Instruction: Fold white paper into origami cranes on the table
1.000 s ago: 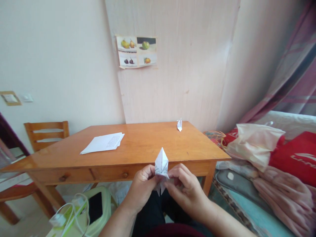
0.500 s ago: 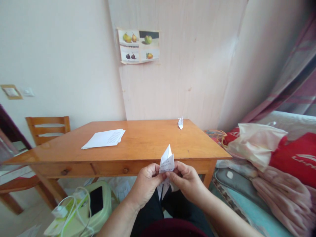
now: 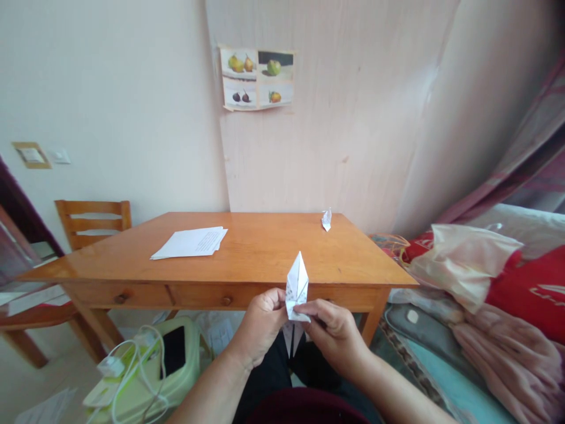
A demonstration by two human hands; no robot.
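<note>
A small folded white paper figure (image 3: pixel 296 284) with a pointed top is held upright in front of the table's near edge. My left hand (image 3: pixel 259 327) pinches its left side, fingers closed on it. From the right, my right hand (image 3: pixel 336 335) grips the lower fold with thumb and fingers. Two narrow paper points hang below the hands. On the wooden table (image 3: pixel 247 259) lie a stack of printed white sheets (image 3: pixel 190 242) at the left and a second small folded paper figure (image 3: pixel 326 218) at the far right corner.
A wooden chair (image 3: pixel 95 221) stands behind the table's left end. A pale green case with white cables (image 3: pixel 148 365) sits on the floor at lower left. Bedding, a red cushion and a plastic bag (image 3: pixel 459 259) fill the right side. A fruit picture (image 3: pixel 257 78) hangs on the wall.
The paper figure has been turned in my hands and now stands narrower, point straight up. My right hand has shifted lower on it. The view has drifted slightly left.
</note>
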